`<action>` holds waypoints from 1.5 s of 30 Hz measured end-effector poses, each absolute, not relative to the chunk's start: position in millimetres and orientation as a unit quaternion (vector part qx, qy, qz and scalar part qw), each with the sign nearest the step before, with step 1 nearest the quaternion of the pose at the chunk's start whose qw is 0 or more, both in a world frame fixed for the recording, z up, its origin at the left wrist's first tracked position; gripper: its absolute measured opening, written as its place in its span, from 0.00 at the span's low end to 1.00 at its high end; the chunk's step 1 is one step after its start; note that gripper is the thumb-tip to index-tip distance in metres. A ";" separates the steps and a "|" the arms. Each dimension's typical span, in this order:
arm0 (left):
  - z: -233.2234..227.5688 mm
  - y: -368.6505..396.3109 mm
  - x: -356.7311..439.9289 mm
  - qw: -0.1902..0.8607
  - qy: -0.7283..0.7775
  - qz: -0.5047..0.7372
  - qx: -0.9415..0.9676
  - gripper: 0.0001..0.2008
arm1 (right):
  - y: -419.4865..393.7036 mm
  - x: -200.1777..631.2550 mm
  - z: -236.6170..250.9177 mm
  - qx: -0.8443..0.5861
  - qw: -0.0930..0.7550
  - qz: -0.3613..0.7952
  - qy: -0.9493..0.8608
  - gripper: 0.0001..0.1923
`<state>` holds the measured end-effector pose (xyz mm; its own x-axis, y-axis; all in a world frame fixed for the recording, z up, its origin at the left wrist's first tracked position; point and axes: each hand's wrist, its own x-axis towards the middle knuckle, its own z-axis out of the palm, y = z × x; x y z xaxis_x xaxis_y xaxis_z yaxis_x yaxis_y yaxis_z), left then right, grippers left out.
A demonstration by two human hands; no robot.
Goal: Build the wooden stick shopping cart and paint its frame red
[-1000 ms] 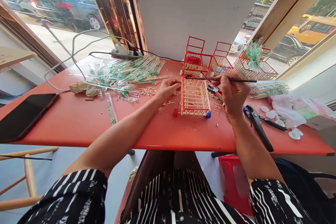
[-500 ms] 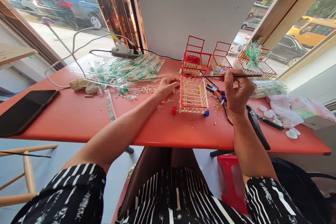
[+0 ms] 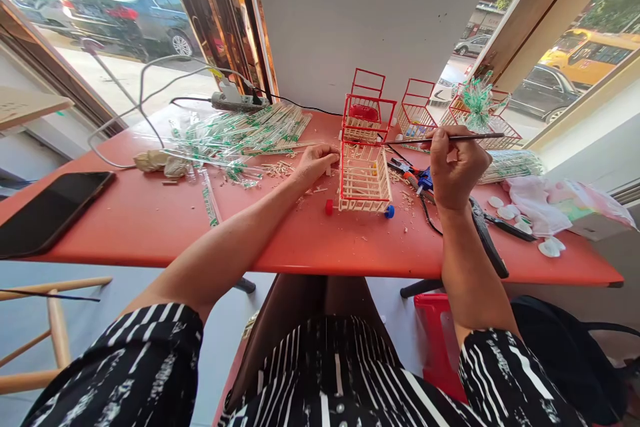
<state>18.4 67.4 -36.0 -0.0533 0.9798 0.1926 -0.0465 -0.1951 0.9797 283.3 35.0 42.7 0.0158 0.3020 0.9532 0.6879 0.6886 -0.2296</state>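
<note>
- While the person sits at the red table (image 3: 150, 227), their left hand (image 3: 314, 163) rests with fingers curled against the left side of a small stick cart (image 3: 365, 180) with a red frame.
- Their right hand (image 3: 456, 170), lifted just right of the cart, pinches a thin brush (image 3: 445, 139) held level, its tip over the cart's far rim.
- Risk, as I judge it: a slipped stroke could smear the pale sticks, or a nudge could roll the cart on its wheels.
</note>
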 end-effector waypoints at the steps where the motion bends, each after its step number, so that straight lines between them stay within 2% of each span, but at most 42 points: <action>1: -34.9 66.9 18.9 0.450 0.447 0.572 0.519 0.06 | 34.5 282.1 42.5 -0.360 0.618 -0.149 -0.682 0.20; 5: -34.0 66.8 19.7 0.450 0.450 0.573 0.517 0.05 | 34.3 279.5 41.7 -0.360 0.611 -0.128 -0.694 0.20; 14: -36.4 69.0 18.4 0.451 0.451 0.570 0.518 0.06 | 38.4 291.5 42.0 -0.364 0.587 -0.185 -0.699 0.21; 19: -36.8 69.7 18.6 0.452 0.450 0.571 0.517 0.06 | 32.8 285.7 41.4 -0.321 0.606 -0.176 -0.707 0.20; 27: -35.3 68.6 18.3 0.450 0.454 0.567 0.520 0.05 | 33.1 283.5 39.7 -0.370 0.582 -0.143 -0.709 0.21; 32: -35.4 68.6 18.4 0.452 0.456 0.569 0.514 0.04 | 34.8 285.4 40.9 -0.338 0.606 -0.153 -0.703 0.20; 39: -35.7 68.7 18.1 0.450 0.454 0.569 0.518 0.04 | 27.7 275.2 36.7 -0.303 0.633 -0.098 -0.705 0.22; 45: -35.4 68.7 18.4 0.451 0.454 0.565 0.522 0.04 | 25.7 270.6 32.0 -0.244 0.614 -0.084 -0.746 0.15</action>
